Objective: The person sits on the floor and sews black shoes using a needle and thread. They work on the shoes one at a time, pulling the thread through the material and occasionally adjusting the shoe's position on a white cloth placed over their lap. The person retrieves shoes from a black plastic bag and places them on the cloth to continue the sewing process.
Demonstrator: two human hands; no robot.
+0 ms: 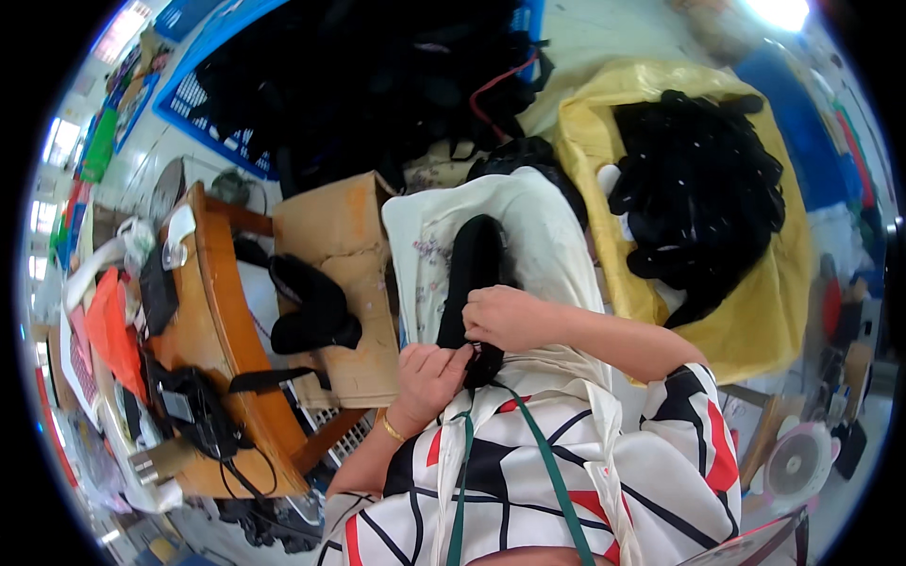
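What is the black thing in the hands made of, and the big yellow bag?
The black strap, gripped by the left hand and right hand, looks like soft matte fabric or padding; it bends limply. The yellow bag seems thin plastic sheet: glossy and crinkled, though it could be coated cloth.

Matt black cloth strap (469, 283), wooden table (215, 321).

**Around the work spot**

At ten o'clock a curved brown wooden table (219, 311) carries a flat brown cardboard sheet (342, 283) with a black padded piece (311, 311) lying on it. At eleven o'clock a blue plastic crate (203, 108) holds dark goods. At two o'clock a yellow plastic sack (755, 311) is filled with black fabric pieces (698, 179). At four o'clock stands a small pink and white fan (797, 464).
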